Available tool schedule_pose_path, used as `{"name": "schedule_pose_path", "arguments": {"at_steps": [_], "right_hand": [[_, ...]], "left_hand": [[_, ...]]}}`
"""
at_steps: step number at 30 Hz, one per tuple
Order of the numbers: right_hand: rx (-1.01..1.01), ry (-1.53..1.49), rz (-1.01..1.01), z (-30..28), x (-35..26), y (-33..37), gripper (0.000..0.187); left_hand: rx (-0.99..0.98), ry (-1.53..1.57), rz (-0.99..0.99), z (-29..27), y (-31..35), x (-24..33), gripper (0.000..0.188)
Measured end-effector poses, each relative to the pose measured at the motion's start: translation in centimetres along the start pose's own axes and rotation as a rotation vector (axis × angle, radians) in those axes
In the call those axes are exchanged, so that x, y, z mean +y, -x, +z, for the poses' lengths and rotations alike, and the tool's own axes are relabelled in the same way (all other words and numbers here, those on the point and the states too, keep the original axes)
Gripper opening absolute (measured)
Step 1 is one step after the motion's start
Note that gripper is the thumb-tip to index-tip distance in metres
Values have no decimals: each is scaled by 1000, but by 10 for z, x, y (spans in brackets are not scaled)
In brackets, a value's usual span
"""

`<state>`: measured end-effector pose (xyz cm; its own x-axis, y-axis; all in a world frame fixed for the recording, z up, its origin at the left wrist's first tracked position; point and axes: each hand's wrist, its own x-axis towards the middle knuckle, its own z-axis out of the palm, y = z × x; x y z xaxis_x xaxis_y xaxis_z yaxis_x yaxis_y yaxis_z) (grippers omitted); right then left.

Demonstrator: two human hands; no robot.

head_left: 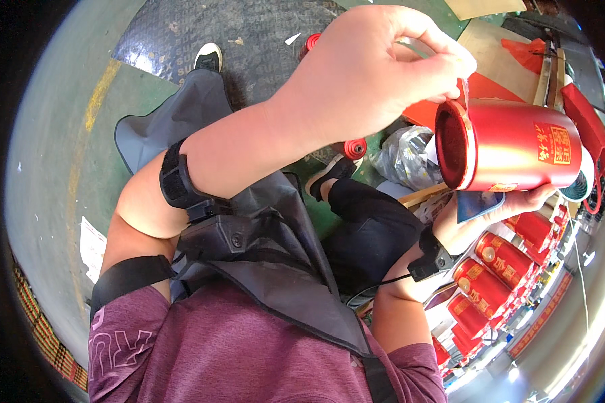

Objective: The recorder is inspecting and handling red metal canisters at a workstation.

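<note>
A glossy red cylindrical canister (517, 144) with gold markings lies on its side at the right, its dark open end turned to the left. My right hand (524, 200) holds it from below, the fingers partly hidden behind it. A flat bluish piece (478, 205) sits between that hand and the canister. At the canister's rim, my left hand (390, 70) is closed in a pinch on a thin reddish strip (464, 93), which reaches down to the rim's upper edge.
Rows of red canisters (480, 285) stand at the lower right. A clear plastic bag (407, 158) lies beyond my knee, near a small red round object (354, 148). Pale boards (501, 54) and red sheeting (523, 54) are at the far right. Dark matting (249, 40) covers part of the green floor.
</note>
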<state>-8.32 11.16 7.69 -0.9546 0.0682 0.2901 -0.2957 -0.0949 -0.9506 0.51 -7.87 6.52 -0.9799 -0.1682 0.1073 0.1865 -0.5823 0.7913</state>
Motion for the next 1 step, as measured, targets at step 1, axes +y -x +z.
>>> {"name": "schedule_pose_path", "arguments": {"at_steps": [1], "right_hand": [[0,0,1,0,1,0,74]], "left_hand": [[1,-1,-1,3,0,-1,27]]}}
